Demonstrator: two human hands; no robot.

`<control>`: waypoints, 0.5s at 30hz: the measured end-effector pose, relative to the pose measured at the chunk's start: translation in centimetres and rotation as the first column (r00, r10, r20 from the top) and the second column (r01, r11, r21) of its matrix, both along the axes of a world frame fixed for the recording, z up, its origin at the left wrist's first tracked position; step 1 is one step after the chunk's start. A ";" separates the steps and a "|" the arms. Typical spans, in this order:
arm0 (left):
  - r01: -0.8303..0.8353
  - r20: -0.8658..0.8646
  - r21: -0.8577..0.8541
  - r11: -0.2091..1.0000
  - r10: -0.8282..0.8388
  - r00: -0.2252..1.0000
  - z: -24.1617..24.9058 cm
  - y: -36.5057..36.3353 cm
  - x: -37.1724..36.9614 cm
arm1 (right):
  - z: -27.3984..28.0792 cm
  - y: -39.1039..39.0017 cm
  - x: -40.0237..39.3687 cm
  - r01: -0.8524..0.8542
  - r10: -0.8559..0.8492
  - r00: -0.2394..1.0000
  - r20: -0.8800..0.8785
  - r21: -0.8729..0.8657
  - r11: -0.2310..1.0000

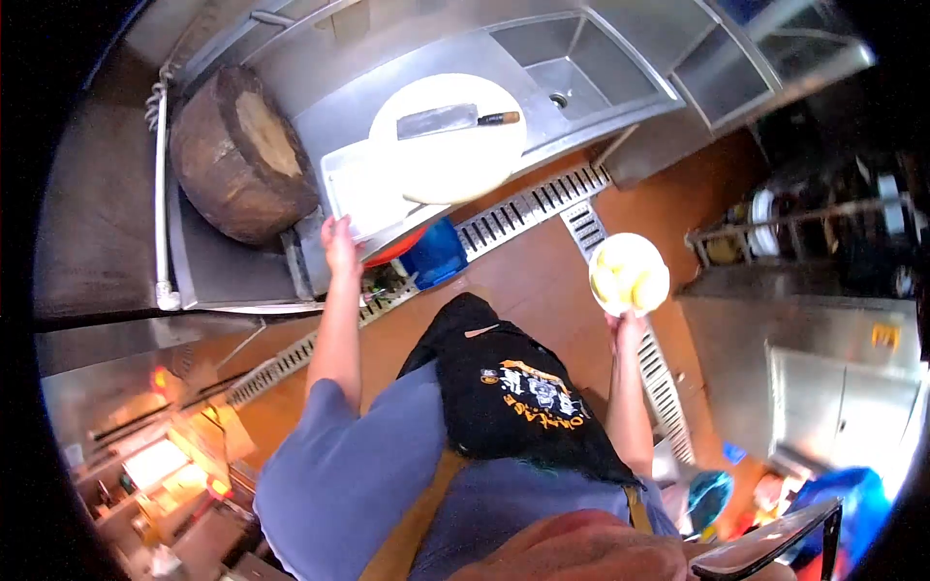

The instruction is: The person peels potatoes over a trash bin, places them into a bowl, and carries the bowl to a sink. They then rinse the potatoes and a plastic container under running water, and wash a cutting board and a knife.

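Note:
My right hand (pixel 626 327) holds a round white bowl (pixel 603 259) by its near edge, out over the floor. Pale yellow pieces (pixel 639 286) lie in the bowl; glare hides their kind. At the counter's front edge, my left hand (pixel 339 244) has its fingers closed at the near left corner of a white rectangular tray (pixel 354 189). The tray's contents are washed out by light. Beside it is a round white cutting board (pixel 450 169), overlapping its right side. A cleaver (pixel 441 121) with a dark handle rests flat on the board.
A thick wooden chopping block (pixel 228 155) stands left of the tray. Right of the board is a steel sink (pixel 567 82). Below the counter are a blue bin (pixel 436 254) and a floor drain grate (pixel 533 205). Steel cabinets (pixel 843 397) stand at the right.

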State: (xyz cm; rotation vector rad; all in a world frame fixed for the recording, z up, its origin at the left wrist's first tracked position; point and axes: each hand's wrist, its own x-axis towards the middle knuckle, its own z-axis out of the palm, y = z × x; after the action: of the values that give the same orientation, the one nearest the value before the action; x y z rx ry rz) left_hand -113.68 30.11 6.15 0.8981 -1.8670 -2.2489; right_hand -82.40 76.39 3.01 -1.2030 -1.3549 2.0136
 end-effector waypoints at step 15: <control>-0.254 -0.163 0.084 0.964 0.265 0.950 3.7 14.3 -7.9 | -4.8 10.6 -56.0 -0.745 0.772 0.627 0.101 -0.212 0.633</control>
State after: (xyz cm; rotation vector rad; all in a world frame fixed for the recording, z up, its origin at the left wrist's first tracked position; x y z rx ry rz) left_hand -121.61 44.38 9.90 0.8673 -1.5163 -2.1573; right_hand -138.42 86.97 -1.79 -0.9564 -2.1090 2.6581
